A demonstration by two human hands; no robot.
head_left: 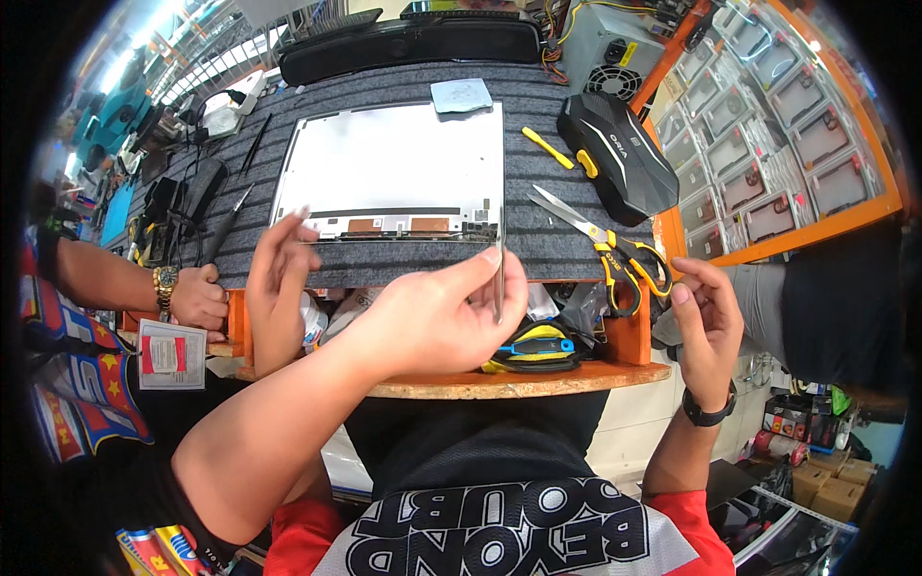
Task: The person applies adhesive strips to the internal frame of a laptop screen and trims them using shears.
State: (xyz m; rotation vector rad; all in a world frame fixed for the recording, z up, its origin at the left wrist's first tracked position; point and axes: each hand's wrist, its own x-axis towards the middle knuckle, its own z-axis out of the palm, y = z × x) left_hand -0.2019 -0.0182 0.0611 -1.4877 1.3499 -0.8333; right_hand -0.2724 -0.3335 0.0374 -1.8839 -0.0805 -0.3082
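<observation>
A flat white display panel [403,158] lies on the striped grey mat, with a thin circuit strip and copper-coloured patches along its near edge. My left hand [279,283] is open beside its near left corner, fingers apart and partly blurred. My right hand [706,322], with a black watch on the wrist, hovers right of the bench, loosely curled and open, close to the handles of the yellow-and-black scissors [615,250]. Across my left forearm reaches a co-worker's hand [451,307], pinching a slim metal tool [500,288] at the panel's near right corner.
Another person's hand [199,300] with a gold watch rests at the bench's left edge. A grey-blue cloth [461,96] overlaps the panel's far edge. Rightward lie a yellow stick tool [547,148] and a black case [619,158]. A pointed tool [226,226] lies left; an open drawer [432,382] projects in front.
</observation>
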